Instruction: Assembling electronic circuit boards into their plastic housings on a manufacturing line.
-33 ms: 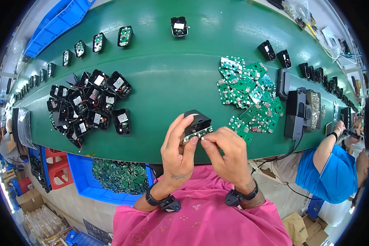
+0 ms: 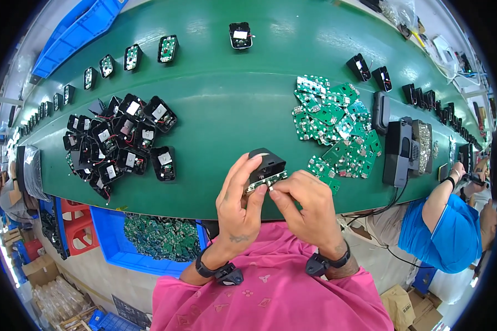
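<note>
while, in the head view, your left hand holds the black housing over the green table, your right hand narrows at a small white part, can't tell if gripped; loose circuit boards lie right.

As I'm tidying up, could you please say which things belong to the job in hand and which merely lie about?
Probably belong:
held black housing
loose green circuit boards
clustered black housings

Probably lying about:
red plastic seat
cardboard box
brown bag
</note>
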Demonstrator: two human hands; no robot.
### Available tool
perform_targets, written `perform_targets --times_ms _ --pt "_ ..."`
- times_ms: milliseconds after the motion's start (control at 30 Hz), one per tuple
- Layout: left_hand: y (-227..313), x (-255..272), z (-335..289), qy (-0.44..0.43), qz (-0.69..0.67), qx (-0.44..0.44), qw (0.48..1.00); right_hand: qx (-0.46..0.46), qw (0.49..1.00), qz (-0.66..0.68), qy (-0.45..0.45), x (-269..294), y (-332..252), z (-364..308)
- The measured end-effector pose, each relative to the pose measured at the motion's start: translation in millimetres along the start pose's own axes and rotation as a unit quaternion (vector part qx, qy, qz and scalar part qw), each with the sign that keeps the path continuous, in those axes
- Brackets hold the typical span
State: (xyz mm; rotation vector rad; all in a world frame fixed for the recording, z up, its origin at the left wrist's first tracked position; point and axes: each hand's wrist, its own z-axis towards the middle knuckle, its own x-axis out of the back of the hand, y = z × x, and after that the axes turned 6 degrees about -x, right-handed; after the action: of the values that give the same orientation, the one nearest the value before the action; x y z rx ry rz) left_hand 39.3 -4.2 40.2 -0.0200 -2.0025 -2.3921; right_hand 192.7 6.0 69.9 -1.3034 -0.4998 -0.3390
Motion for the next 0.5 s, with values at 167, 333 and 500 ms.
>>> perform_targets --times_ms 167,333,500 --pt "2 6 0 -0.021 0.033 -0.054 0.998 0.006 0.998 0.004 -0.061 15 -6 10" --pt "6 10 3 -0.045 0.075 -0.076 0.993 -0.002 0.997 0.04 -0.071 16 -6 10" --pt "8 18 5 -0.102 0.081 -0.082 0.988 -0.008 0.996 0.04 -0.083 18 -5 12"
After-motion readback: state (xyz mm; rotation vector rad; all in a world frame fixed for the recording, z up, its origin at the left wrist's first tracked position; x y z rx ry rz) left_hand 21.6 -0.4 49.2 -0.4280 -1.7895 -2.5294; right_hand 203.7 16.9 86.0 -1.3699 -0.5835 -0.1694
